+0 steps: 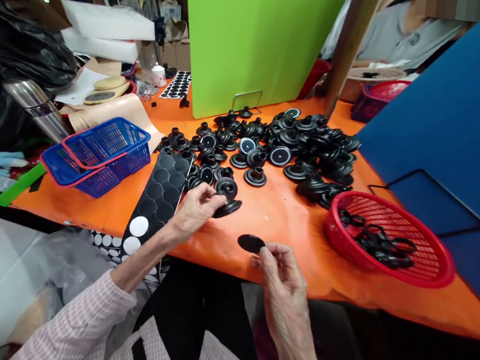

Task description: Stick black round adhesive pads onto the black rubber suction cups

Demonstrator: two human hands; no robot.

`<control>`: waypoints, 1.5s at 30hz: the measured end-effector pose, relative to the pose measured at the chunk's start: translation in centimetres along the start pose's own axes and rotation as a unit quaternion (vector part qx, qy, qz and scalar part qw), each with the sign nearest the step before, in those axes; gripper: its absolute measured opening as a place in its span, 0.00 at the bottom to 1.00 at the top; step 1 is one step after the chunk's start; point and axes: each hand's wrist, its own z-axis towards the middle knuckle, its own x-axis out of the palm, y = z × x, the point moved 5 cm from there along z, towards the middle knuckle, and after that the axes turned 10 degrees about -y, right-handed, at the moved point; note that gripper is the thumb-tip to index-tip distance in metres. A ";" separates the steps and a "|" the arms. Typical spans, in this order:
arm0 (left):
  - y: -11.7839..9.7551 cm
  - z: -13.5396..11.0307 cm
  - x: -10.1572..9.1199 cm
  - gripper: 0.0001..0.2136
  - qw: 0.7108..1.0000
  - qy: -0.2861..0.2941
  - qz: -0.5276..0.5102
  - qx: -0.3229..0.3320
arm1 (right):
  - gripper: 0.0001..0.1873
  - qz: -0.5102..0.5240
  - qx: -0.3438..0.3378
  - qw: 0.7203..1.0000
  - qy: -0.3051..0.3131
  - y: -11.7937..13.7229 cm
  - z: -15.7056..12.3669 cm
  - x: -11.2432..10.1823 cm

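My left hand (195, 208) pinches a black round cup-shaped part (227, 207) just above the orange table (279, 213). My right hand (283, 274) holds a thin black round sticker disc (250, 243) by its edge, near the table's front. A long black sticker sheet (158, 194) with round pads, some peeled to white, lies left of my left hand and hangs over the table's edge. A big heap of the same black parts (278, 147) covers the middle of the table.
A red round basket (391, 240) with black rings stands at the right. Stacked blue baskets (99, 155) sit at the left. A green board (256, 37) and a blue board (454, 129) stand upright. Another person in grey (395, 33) sits behind, far right.
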 end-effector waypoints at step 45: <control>4.4 -8.1 -4.5 0.19 0.937 0.037 -0.276 -0.211 | 0.14 -0.017 -0.014 0.999 0.031 -0.2 -3.8 8.2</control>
